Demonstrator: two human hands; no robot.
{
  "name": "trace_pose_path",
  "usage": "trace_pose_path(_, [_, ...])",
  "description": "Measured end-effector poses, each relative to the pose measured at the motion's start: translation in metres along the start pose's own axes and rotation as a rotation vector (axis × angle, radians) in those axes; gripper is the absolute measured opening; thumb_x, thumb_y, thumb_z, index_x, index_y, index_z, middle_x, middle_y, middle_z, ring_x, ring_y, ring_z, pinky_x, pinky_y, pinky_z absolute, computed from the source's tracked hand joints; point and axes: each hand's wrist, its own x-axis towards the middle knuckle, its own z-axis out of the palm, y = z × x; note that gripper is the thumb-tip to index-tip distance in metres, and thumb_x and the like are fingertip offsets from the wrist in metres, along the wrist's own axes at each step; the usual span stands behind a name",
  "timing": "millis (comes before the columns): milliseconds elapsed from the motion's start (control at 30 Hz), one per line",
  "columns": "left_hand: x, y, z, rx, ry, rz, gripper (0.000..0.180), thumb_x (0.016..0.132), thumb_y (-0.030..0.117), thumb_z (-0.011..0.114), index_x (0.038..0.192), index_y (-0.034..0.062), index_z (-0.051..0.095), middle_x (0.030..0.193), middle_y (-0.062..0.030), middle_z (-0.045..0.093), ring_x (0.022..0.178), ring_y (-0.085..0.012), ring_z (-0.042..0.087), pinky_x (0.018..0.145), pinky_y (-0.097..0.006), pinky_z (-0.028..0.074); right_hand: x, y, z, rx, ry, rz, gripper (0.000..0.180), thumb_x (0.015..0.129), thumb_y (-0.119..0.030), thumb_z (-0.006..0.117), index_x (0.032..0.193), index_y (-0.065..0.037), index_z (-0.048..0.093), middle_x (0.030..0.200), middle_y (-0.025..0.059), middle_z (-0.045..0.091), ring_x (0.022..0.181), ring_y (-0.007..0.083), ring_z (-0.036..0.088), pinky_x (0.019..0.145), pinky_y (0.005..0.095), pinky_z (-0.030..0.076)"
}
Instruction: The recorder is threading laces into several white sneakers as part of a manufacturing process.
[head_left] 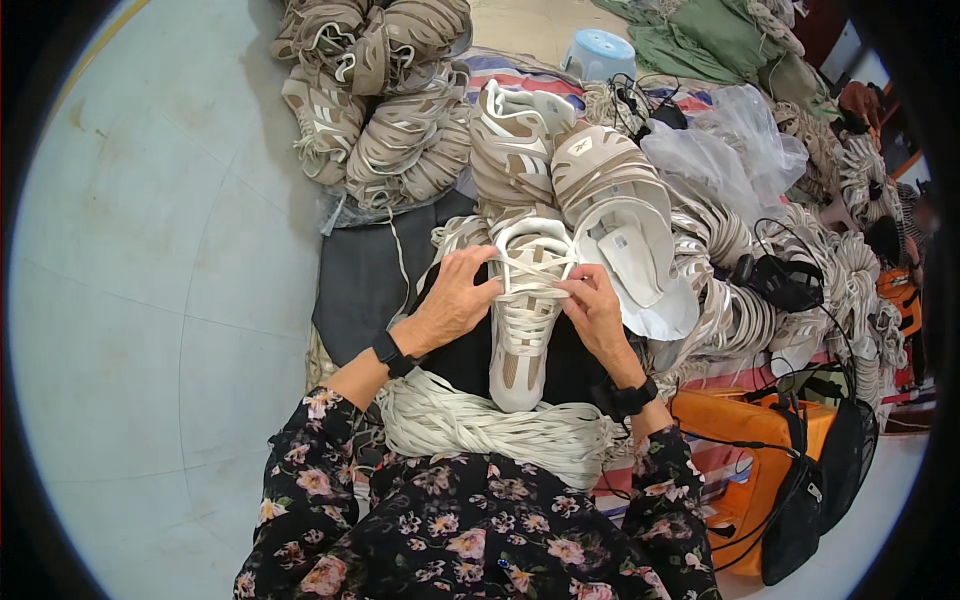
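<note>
A beige and white sneaker (522,370) rests on my dark-clad lap, its toe pointing toward me. White shoelace (535,268) runs through its eyelets and crosses over near the top of the tongue. At the left side of the shoe opening, my left hand (460,295) pinches the lace. My right hand (597,312) grips it from the right side, with thumb and fingers together. The fingertips partly hide the upper eyelets. Across my lap, just in front of my body, lies a thick bundle of white shoelaces (490,425).
Stacked sneaker uppers (410,130) lie at the far left, and more nested shoes (610,180) stand beyond my hands. Right of these are a clear plastic bag (730,145), an orange stool (750,430) and a black bag (830,480). A blue-topped stool (600,55) stands behind.
</note>
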Motion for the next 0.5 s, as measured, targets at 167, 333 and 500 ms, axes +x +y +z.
trace_pose_path(167, [-0.003, 0.0, -0.002, -0.048, -0.067, -0.047, 0.023, 0.064, 0.007, 0.069, 0.083, 0.0042, 0.056, 0.121, -0.0171, 0.042, 0.116, -0.0354, 0.038, 0.094, -0.047, 0.03, -0.001, -0.01, -0.004, -0.066, -0.038, 0.003, 0.018, 0.07, -0.003, 0.066, 0.081, 0.002, 0.053, 0.094, 0.0106, 0.046, 0.071, 0.0217, 0.051, 0.062, 0.0323, 0.045])
trace_pose_path(333, [-0.001, 0.032, -0.016, -0.099, -0.075, -0.052, 0.022, 0.062, 0.013, 0.072, 0.068, 0.0031, 0.053, 0.117, -0.0153, 0.044, 0.116, -0.0359, 0.037, 0.094, -0.048, 0.029, -0.013, -0.033, -0.001, -0.312, -0.017, -0.194, 0.021, 0.064, -0.005, 0.067, 0.077, 0.001, 0.051, 0.094, 0.0123, 0.046, 0.078, 0.0263, 0.052, 0.064, 0.0355, 0.045])
trace_pose_path(500, [0.007, 0.04, -0.009, -0.159, -0.041, -0.015, 0.022, 0.063, 0.012, 0.072, 0.066, 0.0028, 0.053, 0.116, -0.0147, 0.045, 0.115, -0.0351, 0.039, 0.093, -0.047, 0.03, -0.007, -0.035, 0.0, -0.33, -0.047, -0.307, 0.023, 0.061, -0.005, 0.068, 0.078, 0.0, 0.053, 0.094, 0.0119, 0.047, 0.081, 0.026, 0.051, 0.066, 0.0352, 0.045])
